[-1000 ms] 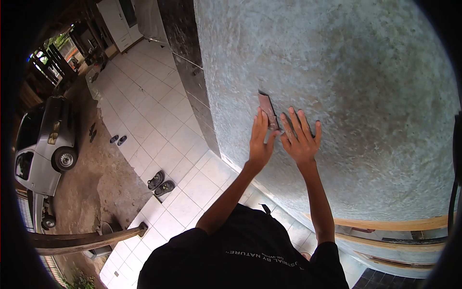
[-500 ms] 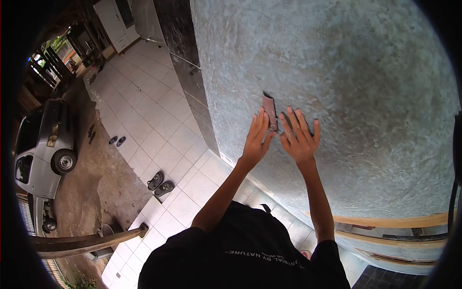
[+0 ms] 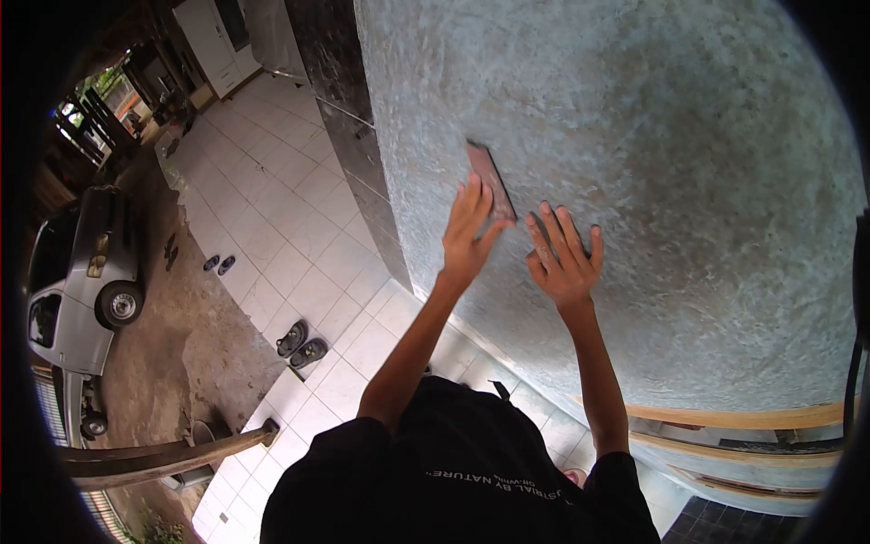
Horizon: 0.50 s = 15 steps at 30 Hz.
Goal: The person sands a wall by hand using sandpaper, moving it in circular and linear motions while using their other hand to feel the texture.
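Note:
My left hand (image 3: 468,231) presses a strip of reddish-brown sheet (image 3: 490,179), which looks like sandpaper, against the mottled blue-grey wall (image 3: 634,118). Its fingers lie over the lower part of the strip, with the thumb at the lower right edge; the upper end sticks out beyond the fingertips. To the right, my right hand (image 3: 566,263) rests flat on the wall with its fingers spread and nothing in them.
Dark tiles (image 3: 349,136) border the wall's left edge. Black sandals (image 3: 301,344) lie on the white tiled floor (image 3: 272,208). A silver vehicle (image 3: 72,272) stands at the far left. Wooden rails (image 3: 743,417) cross at lower right.
My left hand and the strip have moved up and left along the wall, and the strip now tilts further left. My right hand has stayed in place.

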{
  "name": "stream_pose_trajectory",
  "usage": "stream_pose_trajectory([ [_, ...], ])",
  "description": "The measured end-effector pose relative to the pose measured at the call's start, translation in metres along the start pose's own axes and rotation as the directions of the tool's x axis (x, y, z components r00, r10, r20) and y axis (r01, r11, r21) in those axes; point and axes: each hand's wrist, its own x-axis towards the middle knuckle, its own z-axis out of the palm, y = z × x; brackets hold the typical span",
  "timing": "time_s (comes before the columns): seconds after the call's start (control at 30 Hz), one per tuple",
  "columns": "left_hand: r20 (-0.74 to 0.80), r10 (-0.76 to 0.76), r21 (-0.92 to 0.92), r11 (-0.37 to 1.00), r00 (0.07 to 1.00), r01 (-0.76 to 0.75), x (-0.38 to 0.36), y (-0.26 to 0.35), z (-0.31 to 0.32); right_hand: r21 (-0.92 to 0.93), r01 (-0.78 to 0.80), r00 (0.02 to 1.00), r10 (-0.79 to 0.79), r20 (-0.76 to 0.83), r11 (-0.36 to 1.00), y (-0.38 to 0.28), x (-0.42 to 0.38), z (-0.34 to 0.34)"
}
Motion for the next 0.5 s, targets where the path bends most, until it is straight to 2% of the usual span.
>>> stream_pose_trajectory([
  [0.07, 0.041, -0.041, -0.017, 0.999, 0.998, 0.042, -0.034, 0.008, 0.002, 0.003, -0.01, 1.0, 0.01, 0.006, 1.0, 0.0, 0.001, -0.002],
  [0.17, 0.115, -0.119, -0.02, 0.992, 0.986, 0.122, -0.046, 0.017, 0.004, 0.024, -0.018, 1.0, 0.018, -0.002, 1.0, -0.001, 0.001, -0.001],
  [0.27, -0.01, -0.158, 0.046, 0.986, 0.987, 0.158, -0.008, 0.013, -0.001, 0.014, -0.005, 1.0, 0.005, 0.001, 1.0, 0.0, 0.001, -0.002],
  [0.3, -0.009, -0.161, 0.046, 0.986, 0.987, 0.161, 0.01, 0.008, -0.003, 0.015, -0.005, 1.0, 0.005, 0.004, 1.0, 0.0, 0.001, -0.002],
  [0.37, -0.163, -0.203, 0.005, 0.978, 0.966, 0.206, 0.034, 0.0, -0.005, 0.021, -0.001, 1.0, 0.001, 0.002, 1.0, 0.001, 0.0, -0.001],
  [0.43, -0.142, -0.147, 0.023, 0.988, 0.979, 0.152, 0.027, -0.001, -0.003, 0.021, -0.005, 1.0, 0.005, -0.008, 1.0, 0.0, -0.001, 0.0],
  [0.5, -0.021, -0.23, 0.003, 0.973, 0.973, 0.23, 0.0, 0.014, -0.004, 0.024, -0.008, 1.0, 0.008, -0.023, 1.0, -0.001, 0.0, 0.001],
])
